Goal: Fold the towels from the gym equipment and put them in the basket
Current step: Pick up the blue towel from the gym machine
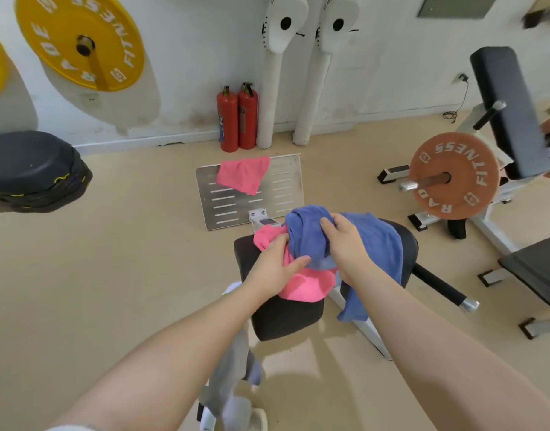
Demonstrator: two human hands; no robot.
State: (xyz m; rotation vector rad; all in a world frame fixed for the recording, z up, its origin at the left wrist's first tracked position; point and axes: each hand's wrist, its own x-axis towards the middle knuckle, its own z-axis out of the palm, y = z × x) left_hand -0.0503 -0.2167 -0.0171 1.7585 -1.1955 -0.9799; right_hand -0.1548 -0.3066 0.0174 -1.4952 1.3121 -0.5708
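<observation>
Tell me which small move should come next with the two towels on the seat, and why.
Probably lift the blue towel clear with the right hand, which grips it, while the left hand holds down the pink towel. The two lie bunched and overlapping on the black seat, so neither can be folded yet.

White wall with scuffed lower edge; beige floor — even, diffuse lighting. Two red fire extinguishers stand at the wall base, just beside two white padded posts. Yellow weight plates at upper left. Orange weight plate on a white-framed machine — right side.
</observation>
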